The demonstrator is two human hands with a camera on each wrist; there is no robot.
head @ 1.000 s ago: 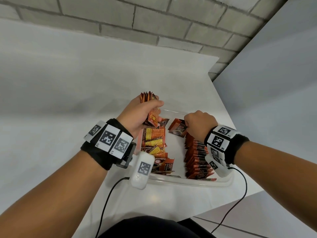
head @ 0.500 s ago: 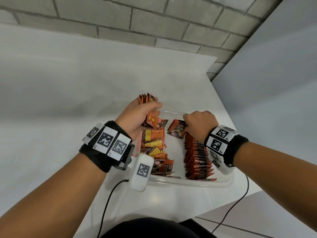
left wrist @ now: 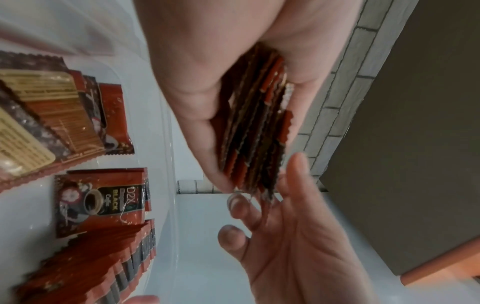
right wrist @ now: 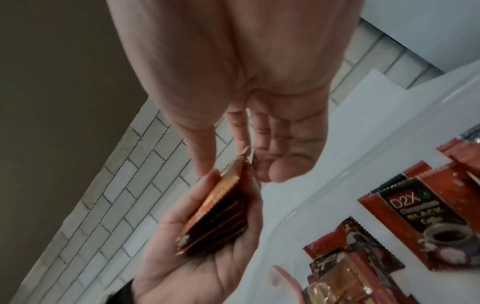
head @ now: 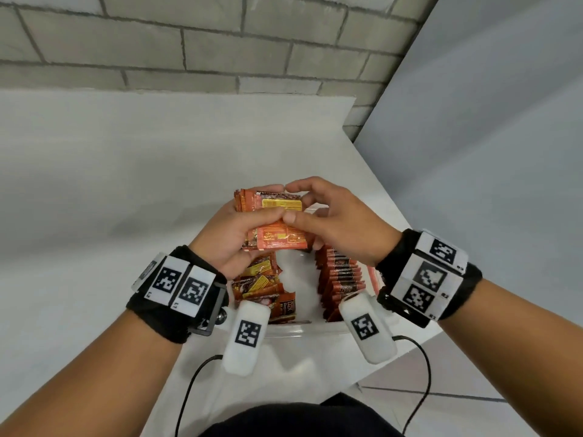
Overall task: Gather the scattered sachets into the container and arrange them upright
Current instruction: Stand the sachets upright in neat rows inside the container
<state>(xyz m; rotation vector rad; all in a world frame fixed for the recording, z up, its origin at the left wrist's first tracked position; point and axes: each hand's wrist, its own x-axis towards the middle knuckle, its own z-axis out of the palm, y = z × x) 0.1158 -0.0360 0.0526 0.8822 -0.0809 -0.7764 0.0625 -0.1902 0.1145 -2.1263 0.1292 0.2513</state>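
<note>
My left hand (head: 271,201) grips a stack of orange-brown sachets (head: 273,216) above the far end of the clear container (head: 299,331). My right hand (head: 299,203) pinches the stack's right end between thumb and index finger. The left wrist view shows the stack (left wrist: 254,133) edge-on in the left hand (left wrist: 249,123), with the right hand's fingers (left wrist: 285,216) at its end. The right wrist view has the right hand (right wrist: 228,158) touching the stack's (right wrist: 221,216) corner. Inside the container, an upright row of sachets (head: 340,275) lines the right side and loose sachets (head: 258,282) lie overlapping on the left.
The container stands near the front right corner of a white table (head: 126,200), whose right edge (head: 394,203) runs close beside it. A brick wall (head: 220,52) is behind and a grey panel (head: 489,121) to the right. Wrist cables (head: 189,389) hang below my arms.
My right hand left the sachets in the container and rose to the stack. My left hand turned the stack so its flat face points up.
</note>
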